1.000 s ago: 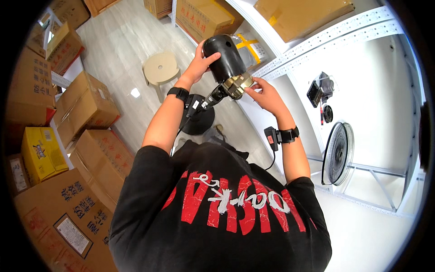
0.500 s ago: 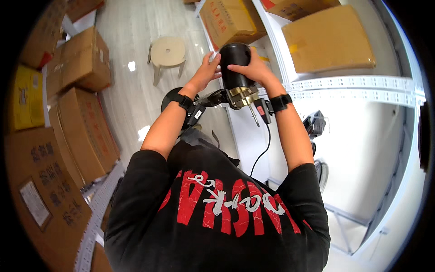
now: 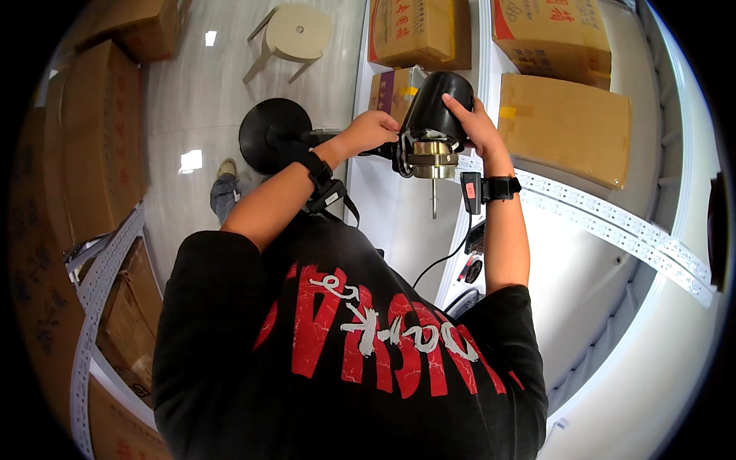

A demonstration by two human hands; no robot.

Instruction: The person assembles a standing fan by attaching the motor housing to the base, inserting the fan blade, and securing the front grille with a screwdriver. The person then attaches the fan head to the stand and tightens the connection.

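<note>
Left grip [image 3: 369, 132]: since the frame half a second ago, it has been shifted from the left side of the motor housing [image 3: 431, 103] to its lower left edge; the shaft [image 3: 435, 198], slanted rightward then, is now pointed straight to the near side.
Tall carton [image 3: 103, 138]: seen at the left, beyond the reach of either arm.
Round base [image 3: 264, 134]: shown as a black disc left of the housing; whether it is rested on the floor cannot be told.
Stool [image 3: 300, 31]: placed at the far side, on the floor, well apart from the work.
Left fingers: bunched just beside the edge of the housing; whether anything is pinched cannot be told.
Motor housing: held up between both arms, ahead of the black shirt, its brass-coloured metal body [image 3: 433, 159] exposed at the near end.
Right grip [image 3: 481, 130]: clasped on the housing's right side, thumb laid over the black shell.
Step in hand: judged to be handling of the shell at its left edge, with the weight steadied from the right.
Next move: steady support from the right seems called for while the left edge is worked.
Tan carton [image 3: 563, 126]: stored on the shelf at the right.
</note>
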